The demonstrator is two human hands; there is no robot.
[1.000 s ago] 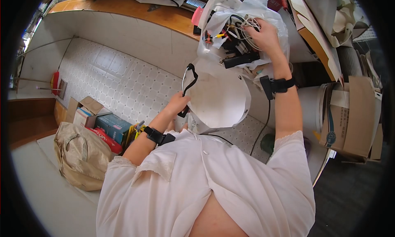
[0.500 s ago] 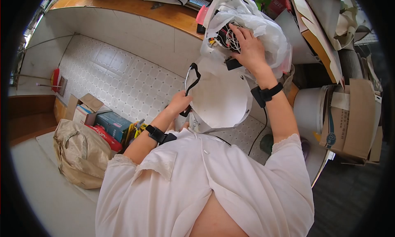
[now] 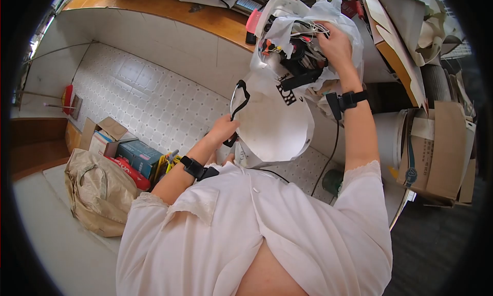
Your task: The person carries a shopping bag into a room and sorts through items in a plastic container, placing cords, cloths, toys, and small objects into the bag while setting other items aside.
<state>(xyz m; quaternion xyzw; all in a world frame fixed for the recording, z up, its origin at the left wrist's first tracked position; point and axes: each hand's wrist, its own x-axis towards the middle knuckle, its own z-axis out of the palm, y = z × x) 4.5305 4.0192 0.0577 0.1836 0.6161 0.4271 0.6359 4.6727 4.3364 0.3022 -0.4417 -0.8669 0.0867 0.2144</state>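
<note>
A thin white cable, loosely looped, is pinched by the right hand at the mouth of a crumpled white plastic bag, just beyond a white container with a broad, rounded opening. At the container's left side, its black handle is gripped by the curled left hand. Over the container's far rim, a black oblong block and a white-dotted black strip are seen.
</note>
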